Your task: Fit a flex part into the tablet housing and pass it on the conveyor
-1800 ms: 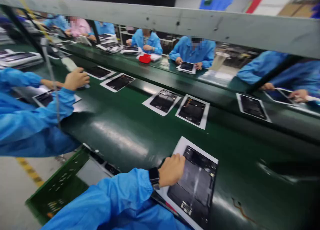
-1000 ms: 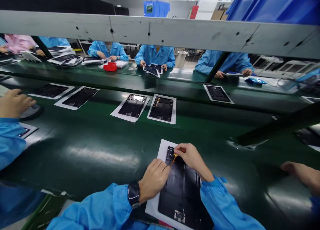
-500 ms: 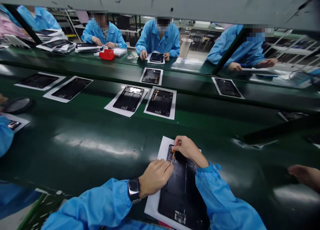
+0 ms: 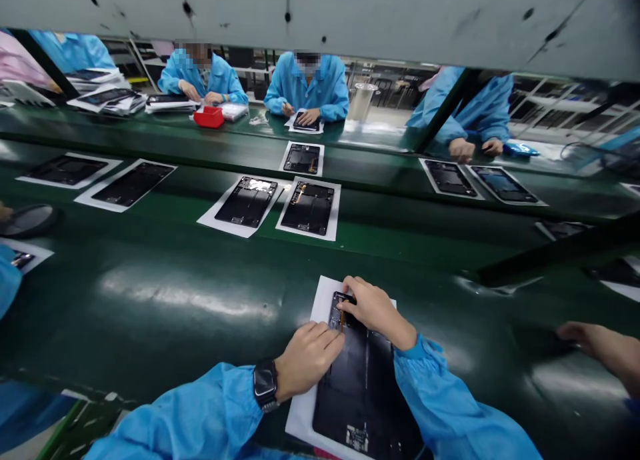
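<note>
Left hand (image 4: 307,358), right hand (image 4: 375,310) on tablet (image 4: 357,393)

Green conveyor belt (image 4: 165,300), tablet housings on white sheets (image 4: 309,209), red plastic box (image 4: 209,117), co-workers in blue smocks (image 4: 306,87)

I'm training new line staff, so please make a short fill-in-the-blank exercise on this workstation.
1. The left hand wears a ____ on its wrist.
2. The tablet back housing under both hands lies on a ____ paper sheet.
3. The right hand comes out of a ____ sleeve.
4. Across the line stands a small ____ container.

Missing words: smartwatch; white; blue; red.
</note>
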A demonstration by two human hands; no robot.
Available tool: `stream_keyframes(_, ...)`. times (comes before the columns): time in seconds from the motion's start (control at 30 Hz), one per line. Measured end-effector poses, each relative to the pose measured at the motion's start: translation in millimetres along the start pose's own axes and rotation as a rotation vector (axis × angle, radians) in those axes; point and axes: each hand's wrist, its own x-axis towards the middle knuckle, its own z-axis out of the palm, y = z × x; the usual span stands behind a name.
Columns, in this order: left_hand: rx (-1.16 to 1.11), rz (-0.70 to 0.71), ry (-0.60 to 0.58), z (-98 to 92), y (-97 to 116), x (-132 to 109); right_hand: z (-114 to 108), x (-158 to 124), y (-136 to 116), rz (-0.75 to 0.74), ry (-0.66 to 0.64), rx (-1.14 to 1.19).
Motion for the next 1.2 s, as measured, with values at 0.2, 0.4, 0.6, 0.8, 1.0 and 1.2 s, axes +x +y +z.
stream_keyframes(0.2, -0.012, 0.032, 0.033, 4.3, -1, -3, 10, -8, 5, -0.035, 0.122, -0.052)
stream_keyframes(0.4, -0.055, 0.078, 0.026, 9.0, -5, -4, 11, -8, 14, 0.036, 0.097, 0.062)
stream_keyframes(0.6, 0.013, 0.129, -0.071, 6.1, -4, -2, 11, -5, 18, 0.056, 0.097, 0.107)
stream_keyframes(0.8, 0.052, 0.152, -0.111, 3.1, -2, 1, 12, -5, 21, 0.043, 0.107, 0.102)
stream_keyframes(1.0, 0.014, 0.142, -0.107, 2.5, -3, 3, 12, -5, 22, 0.044, 0.113, 0.081)
stream_keyframes(1.2, 0.044, 0.149, -0.134, 3.4, -2, 2, 12, -5, 22, 0.038, 0.119, 0.08)
